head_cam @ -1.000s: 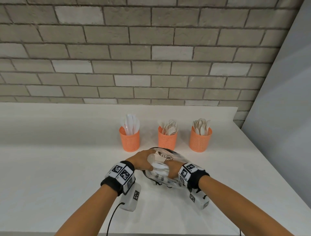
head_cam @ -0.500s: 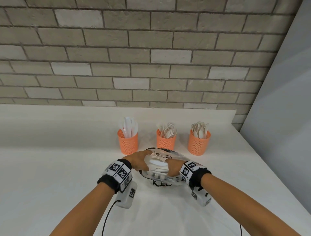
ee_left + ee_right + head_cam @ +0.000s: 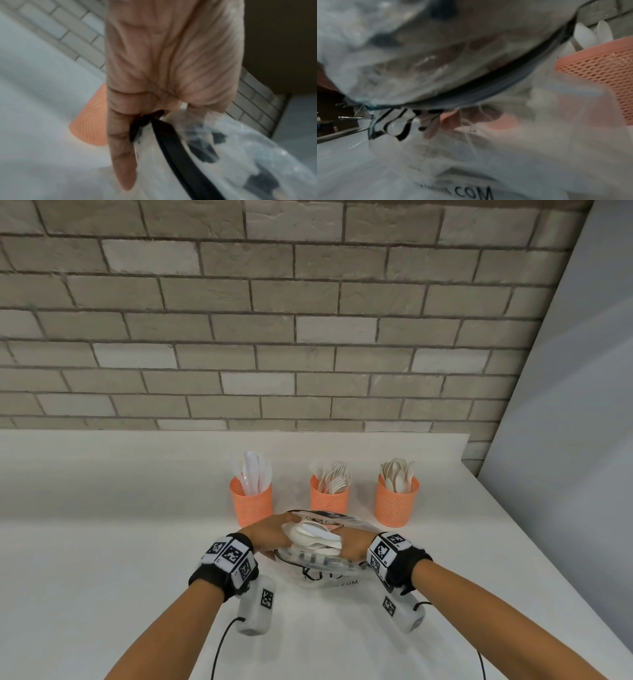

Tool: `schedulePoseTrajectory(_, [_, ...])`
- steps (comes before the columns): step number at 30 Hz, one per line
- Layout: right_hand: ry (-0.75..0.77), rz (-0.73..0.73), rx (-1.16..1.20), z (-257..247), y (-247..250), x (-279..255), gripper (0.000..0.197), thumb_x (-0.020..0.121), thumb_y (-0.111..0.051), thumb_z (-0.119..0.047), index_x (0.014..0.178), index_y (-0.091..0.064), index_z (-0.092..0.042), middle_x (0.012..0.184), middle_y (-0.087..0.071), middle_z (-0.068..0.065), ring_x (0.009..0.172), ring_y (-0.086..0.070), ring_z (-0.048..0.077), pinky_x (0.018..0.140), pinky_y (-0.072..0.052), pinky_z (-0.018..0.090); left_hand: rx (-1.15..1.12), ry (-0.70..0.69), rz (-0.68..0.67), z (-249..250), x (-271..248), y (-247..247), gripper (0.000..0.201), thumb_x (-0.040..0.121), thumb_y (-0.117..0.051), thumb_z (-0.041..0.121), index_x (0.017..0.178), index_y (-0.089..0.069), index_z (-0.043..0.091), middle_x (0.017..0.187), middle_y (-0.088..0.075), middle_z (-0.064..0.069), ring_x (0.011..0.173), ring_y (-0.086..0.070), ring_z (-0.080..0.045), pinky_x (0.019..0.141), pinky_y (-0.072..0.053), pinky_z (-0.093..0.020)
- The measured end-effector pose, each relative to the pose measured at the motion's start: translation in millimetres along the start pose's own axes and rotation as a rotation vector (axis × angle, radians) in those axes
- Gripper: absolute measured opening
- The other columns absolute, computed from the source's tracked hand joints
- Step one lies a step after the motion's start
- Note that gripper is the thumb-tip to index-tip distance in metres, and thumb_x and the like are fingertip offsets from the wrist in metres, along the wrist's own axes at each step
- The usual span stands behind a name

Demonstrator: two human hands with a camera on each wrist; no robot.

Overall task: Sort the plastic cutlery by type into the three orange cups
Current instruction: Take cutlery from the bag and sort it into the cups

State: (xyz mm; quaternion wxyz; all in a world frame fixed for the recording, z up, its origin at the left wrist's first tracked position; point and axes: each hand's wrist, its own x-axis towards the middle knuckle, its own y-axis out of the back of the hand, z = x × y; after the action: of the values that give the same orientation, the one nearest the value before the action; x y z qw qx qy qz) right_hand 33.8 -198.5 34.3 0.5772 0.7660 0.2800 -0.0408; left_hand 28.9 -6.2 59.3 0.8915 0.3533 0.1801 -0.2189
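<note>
Both hands are on the clear plastic bag (image 3: 320, 563) at the near middle of the white counter (image 3: 102, 559). My left hand (image 3: 270, 534) pinches the bag's black-edged mouth at its nine o'clock side; the left wrist view shows fingers closed on that dark strip. My right hand (image 3: 352, 544) is pushed in at the three o'clock side, but its fingers are buried in film and cutlery, so I cannot tell whether they are clamped on anything.

Inside the open mouth lies a small heap of white cutlery (image 3: 317, 539), seemingly spoons, though I cannot be sure of each piece. At twelve o'clock from the bag stand the three orange cups, close behind it: the knife cup (image 3: 252, 505) at eleven, the fork cup (image 3: 329, 499) at twelve, the spoon cup (image 3: 397, 503) at one. All three already hold a good bunch.

I judge the sorting well along, with this last handful to pull out. The risks: the bag sits just in front of the cups, so a tug forward could knock the light fork cup over; slippery film could drag out with the pieces and scatter them; and grabbing a mixed bundle blind could land a piece in the wrong cup.
</note>
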Motion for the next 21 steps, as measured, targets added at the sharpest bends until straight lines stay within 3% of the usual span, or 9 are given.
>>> schedulePoseTrajectory(3, [-0.016, -0.02, 0.019, -3.3, -4.3, 1.0, 0.046, 0.09, -0.056, -0.032, 0.132, -0.05, -0.013, 0.13, -0.058, 0.008, 0.117, -0.054, 0.025, 0.102, -0.04, 0.032, -0.178, -0.01, 0.021, -3.2, 2.6, -4.8, 0.057, 0.084, -0.047, -0.007, 0.135, -0.041, 0.018, 0.137, -0.044, -0.015, 0.112, -0.052, -0.027, 0.088, -0.051, -0.039])
schedulePoseTrajectory(7, [-0.025, 0.018, -0.036, 9.6, -20.1, 22.7, 0.047, 0.087, -0.054, -0.04, 0.128, -0.053, -0.017, 0.126, -0.06, 0.006, 0.113, -0.057, 0.025, 0.103, -0.043, 0.039, -0.224, -0.009, 0.013, -4.3, 3.4, -7.0, 0.056, 0.085, -0.044, -0.009, 0.135, -0.041, 0.016, 0.137, -0.043, -0.015, 0.111, -0.051, -0.026, 0.084, -0.052, -0.035])
schedulePoseTrajectory(10, [-0.031, 0.001, -0.064, 4.0, -15.4, 15.7, 0.04, 0.09, -0.052, -0.035, 0.119, -0.059, -0.008, 0.117, -0.064, 0.011, 0.102, -0.059, 0.025, 0.096, -0.047, 0.039, -0.171, 0.023, 0.034, -5.9, 2.0, -5.0, 0.054, 0.085, -0.046, -0.005, 0.134, -0.043, 0.019, 0.137, -0.042, -0.015, 0.117, -0.052, -0.03, 0.092, -0.053, -0.041])
schedulePoseTrajectory(12, [-0.008, 0.009, -0.047, 2.3, -9.0, 9.1, 0.034, 0.09, -0.054, -0.028, 0.113, -0.061, -0.004, 0.111, -0.065, 0.014, 0.093, -0.058, 0.024, 0.088, -0.049, 0.035, -0.07, 0.035, 0.064, -6.0, 0.3, -3.1, 0.054, 0.085, -0.048, -0.001, 0.134, -0.044, 0.021, 0.137, -0.042, -0.013, 0.108, -0.055, -0.027, 0.077, -0.058, -0.031])
schedulePoseTrajectory(14, [0.017, 0.038, -0.002, 3.7, -5.3, 7.2, 0.035, 0.09, -0.056, -0.026, 0.118, -0.059, -0.005, 0.115, -0.064, 0.013, 0.097, -0.06, 0.026, 0.088, -0.049, 0.033, 0.003, 0.046, 0.091, -4.7, -1.1, -1.9, 0.054, 0.085, -0.049, 0.001, 0.135, -0.044, 0.022, 0.136, -0.043, -0.011, 0.097, -0.057, -0.023, 0.059, -0.056, -0.02])
schedulePoseTrajectory(17, [0.082, 0.061, 0.101, 3.8, -1.6, 2.7, 0.045, 0.088, -0.06, -0.032, 0.126, -0.054, -0.009, 0.12, -0.063, 0.011, 0.108, -0.059, 0.028, 0.096, -0.047, 0.036, 0.069, 0.047, 0.105, -1.6, -1.5, -3.1, 0.058, 0.084, -0.05, 0.001, 0.139, -0.04, 0.021, 0.131, -0.047, -0.013, 0.089, -0.058, -0.021, 0.053, -0.053, -0.017])
schedulePoseTrajectory(21, [0.072, 0.088, 0.119, 6.7, -1.5, 0.6, 0.045, 0.085, -0.064, -0.032, 0.124, -0.056, -0.01, 0.118, -0.065, 0.01, 0.106, -0.061, 0.028, 0.093, -0.048, 0.035, 0.111, 0.047, 0.111, 2.7, -2.1, -5.9, 0.059, 0.084, -0.052, 0.001, 0.139, -0.04, 0.021, 0.128, -0.046, -0.013, 0.089, -0.058, -0.022, 0.051, -0.053, -0.017])
